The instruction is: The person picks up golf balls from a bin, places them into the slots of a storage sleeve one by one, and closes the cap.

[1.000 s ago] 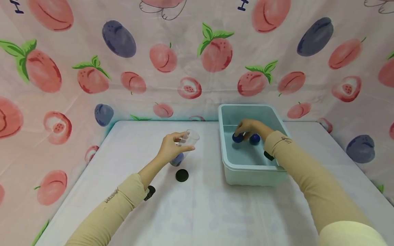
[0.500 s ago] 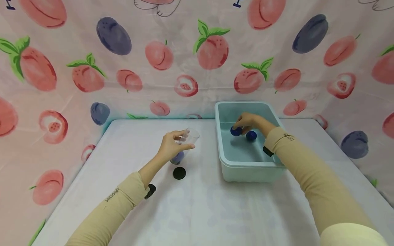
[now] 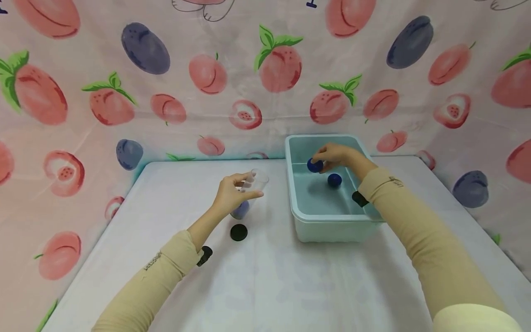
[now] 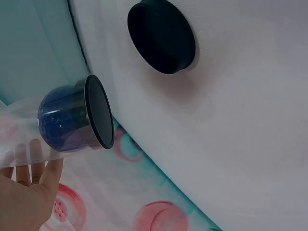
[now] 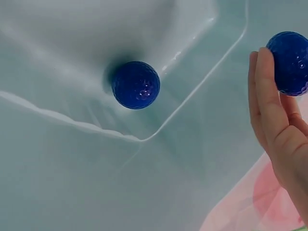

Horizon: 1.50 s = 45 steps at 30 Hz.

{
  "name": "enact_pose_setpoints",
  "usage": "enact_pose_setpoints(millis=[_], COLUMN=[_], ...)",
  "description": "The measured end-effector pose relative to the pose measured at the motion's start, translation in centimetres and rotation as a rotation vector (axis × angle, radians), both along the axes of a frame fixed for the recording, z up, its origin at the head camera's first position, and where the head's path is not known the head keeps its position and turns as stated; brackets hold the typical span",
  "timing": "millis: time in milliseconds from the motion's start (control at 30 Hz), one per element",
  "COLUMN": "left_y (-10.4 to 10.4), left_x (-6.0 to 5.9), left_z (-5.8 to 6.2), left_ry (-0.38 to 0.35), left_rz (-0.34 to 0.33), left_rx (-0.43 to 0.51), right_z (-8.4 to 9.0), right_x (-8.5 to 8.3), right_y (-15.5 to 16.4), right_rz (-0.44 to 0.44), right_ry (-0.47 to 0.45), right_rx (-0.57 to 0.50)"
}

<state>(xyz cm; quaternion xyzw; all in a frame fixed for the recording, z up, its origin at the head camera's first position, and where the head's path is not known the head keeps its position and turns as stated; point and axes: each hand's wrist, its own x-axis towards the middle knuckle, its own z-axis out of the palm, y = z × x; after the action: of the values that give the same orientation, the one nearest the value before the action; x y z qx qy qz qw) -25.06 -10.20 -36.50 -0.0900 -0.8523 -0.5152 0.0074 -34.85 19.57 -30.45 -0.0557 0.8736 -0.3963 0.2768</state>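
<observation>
Right hand [image 3: 337,156] pinches a blue ball [image 3: 314,165] above the tub [image 3: 332,226]; left hand [image 3: 230,197] grips a clear tube [image 3: 253,186].
The ball, at the hand's nine o'clock, looks light, hard, dimpled and roll-prone; fingertips across its middle suit it.

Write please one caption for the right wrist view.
Right hand holds one blue ball above the pale tub; a second ball lies inside.

White bench [image 3: 265,286]; fruit-print cloth backdrop [image 3: 265,92] from 9 through 12 to 3 o'clock; black round lid [image 3: 238,232] near centre.
</observation>
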Motion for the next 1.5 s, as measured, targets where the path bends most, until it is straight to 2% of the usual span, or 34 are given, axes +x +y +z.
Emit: enact_pose_setpoints(millis=[300, 800, 1300, 1500], left_y=[0.4, 1.1, 2.0, 2.3], left_x=[-0.3, -0.9, -1.5, -1.5], left_z=[-0.2, -0.3, 0.1, 0.3], left_ry=[0.003, 0.024, 0.016, 0.015], left_rz=[0.015, 0.008, 0.027, 0.018], left_rx=[0.014, 0.051, 0.082, 0.083], right_z=[0.6, 2.5, 4.2, 4.7], right_x=[0.4, 1.8, 3.5, 4.2], right_y=[0.7, -0.2, -2.2, -3.0], right_rz=[-0.040, -0.100, -0.068, -0.119], right_ry=[-0.025, 0.000, 0.006, 0.001], right_rx=[-0.132, -0.333, -0.465, -0.490])
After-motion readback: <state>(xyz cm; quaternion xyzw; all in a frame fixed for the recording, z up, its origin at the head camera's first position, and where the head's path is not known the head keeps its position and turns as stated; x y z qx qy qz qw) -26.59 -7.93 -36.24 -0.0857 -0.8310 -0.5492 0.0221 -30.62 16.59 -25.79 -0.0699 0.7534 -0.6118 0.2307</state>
